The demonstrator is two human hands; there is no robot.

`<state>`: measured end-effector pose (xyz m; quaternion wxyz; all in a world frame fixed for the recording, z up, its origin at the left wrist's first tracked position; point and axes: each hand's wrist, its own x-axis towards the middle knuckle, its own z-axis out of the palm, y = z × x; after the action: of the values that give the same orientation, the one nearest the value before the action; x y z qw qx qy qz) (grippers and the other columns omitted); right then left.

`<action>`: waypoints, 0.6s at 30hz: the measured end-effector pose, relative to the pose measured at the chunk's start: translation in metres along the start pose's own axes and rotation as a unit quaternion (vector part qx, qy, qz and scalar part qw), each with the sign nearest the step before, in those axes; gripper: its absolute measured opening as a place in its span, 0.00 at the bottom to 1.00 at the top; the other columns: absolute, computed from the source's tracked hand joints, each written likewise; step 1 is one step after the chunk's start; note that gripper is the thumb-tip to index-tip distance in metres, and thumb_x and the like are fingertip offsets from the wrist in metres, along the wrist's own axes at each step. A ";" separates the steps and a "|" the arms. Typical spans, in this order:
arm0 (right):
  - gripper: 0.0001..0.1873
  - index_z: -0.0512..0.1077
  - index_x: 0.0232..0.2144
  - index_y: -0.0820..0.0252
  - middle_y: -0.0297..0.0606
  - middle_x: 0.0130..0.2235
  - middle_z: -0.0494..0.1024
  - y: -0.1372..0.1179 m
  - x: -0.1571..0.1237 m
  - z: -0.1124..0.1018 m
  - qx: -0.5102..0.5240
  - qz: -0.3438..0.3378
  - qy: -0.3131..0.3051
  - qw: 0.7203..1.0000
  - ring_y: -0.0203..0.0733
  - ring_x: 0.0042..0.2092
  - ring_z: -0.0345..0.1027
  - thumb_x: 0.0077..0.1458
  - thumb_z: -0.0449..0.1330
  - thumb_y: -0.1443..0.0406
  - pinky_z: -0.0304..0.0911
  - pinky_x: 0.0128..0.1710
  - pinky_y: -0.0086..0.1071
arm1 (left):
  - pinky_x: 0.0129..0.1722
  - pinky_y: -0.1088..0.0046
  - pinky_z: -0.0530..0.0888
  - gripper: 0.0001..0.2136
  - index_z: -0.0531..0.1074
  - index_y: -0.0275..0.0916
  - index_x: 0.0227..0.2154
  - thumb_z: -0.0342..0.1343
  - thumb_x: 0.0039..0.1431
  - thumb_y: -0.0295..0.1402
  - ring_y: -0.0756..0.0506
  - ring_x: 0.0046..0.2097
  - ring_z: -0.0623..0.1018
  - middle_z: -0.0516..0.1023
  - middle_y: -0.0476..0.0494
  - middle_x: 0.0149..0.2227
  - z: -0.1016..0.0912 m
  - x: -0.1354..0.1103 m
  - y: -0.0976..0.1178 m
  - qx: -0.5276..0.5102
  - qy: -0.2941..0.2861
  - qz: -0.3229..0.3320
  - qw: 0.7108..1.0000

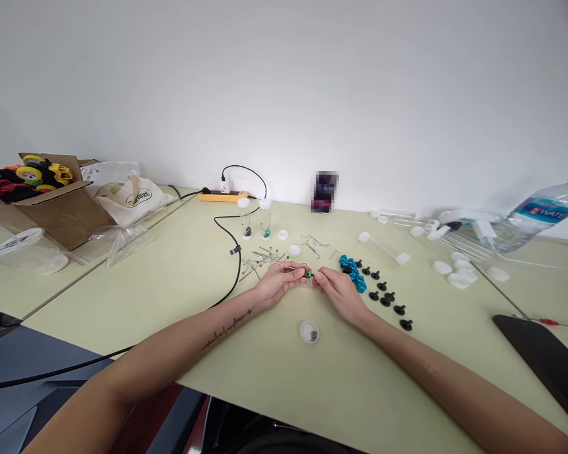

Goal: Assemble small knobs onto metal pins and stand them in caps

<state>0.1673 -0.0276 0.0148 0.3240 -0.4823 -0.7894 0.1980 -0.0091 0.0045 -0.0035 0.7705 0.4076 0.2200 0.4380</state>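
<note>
My left hand (277, 285) is closed round a small shiny green metal part (308, 274) with a thin rod lying along the fingers. At the part's right end, the thumb and fingers of my right hand (341, 295) are pinched together; what lies between those fingertips is mostly hidden. Below both hands sits a shallow white cap (307, 333) holding tiny metal pieces. Loose thin metal rods (260, 257) are scattered just beyond my left hand. Teal-blue knobs (353, 273) and several black flanged pieces (381, 287) lie to the right of my right hand.
Two capped clear tubes (245, 217) stand at the back near an orange power strip (213, 197). A black cable (234, 287) crosses the table at left. Hex keys (313, 244), loose white caps (462, 277), a water bottle (539, 211), a cardboard box (69, 214) and a dark slab (539, 359) surround the work area.
</note>
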 end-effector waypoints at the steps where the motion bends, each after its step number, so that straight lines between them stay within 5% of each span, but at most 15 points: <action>1: 0.17 0.65 0.26 0.59 0.33 0.26 0.70 0.000 0.000 0.000 -0.006 -0.001 0.010 1.000 0.37 0.29 0.63 0.60 0.43 0.59 0.57 0.31 0.30 | 0.45 0.71 0.67 0.09 0.74 0.31 0.30 0.62 0.44 0.28 0.51 0.36 0.74 0.75 0.42 0.36 0.000 0.000 0.000 -0.002 0.001 0.000 1.000; 7: 0.08 0.64 0.39 0.57 0.38 0.37 0.70 0.001 -0.003 0.002 -0.020 -0.038 0.055 0.998 0.38 0.35 0.64 0.57 0.50 0.63 0.60 0.33 0.31 | 0.41 0.73 0.68 0.10 0.74 0.31 0.32 0.62 0.45 0.29 0.52 0.33 0.74 0.75 0.42 0.35 -0.001 0.000 -0.001 -0.002 0.005 0.000 1.000; 15: 0.16 0.66 0.26 0.59 0.34 0.26 0.70 -0.002 -0.002 -0.001 -0.037 -0.014 0.027 0.999 0.37 0.28 0.63 0.59 0.45 0.59 0.58 0.30 0.30 | 0.42 0.72 0.68 0.09 0.74 0.31 0.31 0.62 0.45 0.29 0.51 0.35 0.74 0.74 0.42 0.36 0.000 -0.001 0.000 0.011 0.001 0.005 1.000; 18: 0.12 0.66 0.30 0.59 0.36 0.29 0.71 -0.001 -0.002 0.001 -0.040 -0.022 0.046 0.998 0.37 0.30 0.63 0.58 0.47 0.59 0.58 0.30 0.31 | 0.41 0.72 0.68 0.09 0.74 0.31 0.31 0.62 0.45 0.29 0.51 0.34 0.73 0.74 0.42 0.36 0.001 -0.001 0.000 0.010 0.002 0.007 1.000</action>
<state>0.1668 -0.0303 0.0146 0.3450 -0.4859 -0.7913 0.1366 -0.0094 0.0031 -0.0029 0.7629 0.4160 0.2227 0.4419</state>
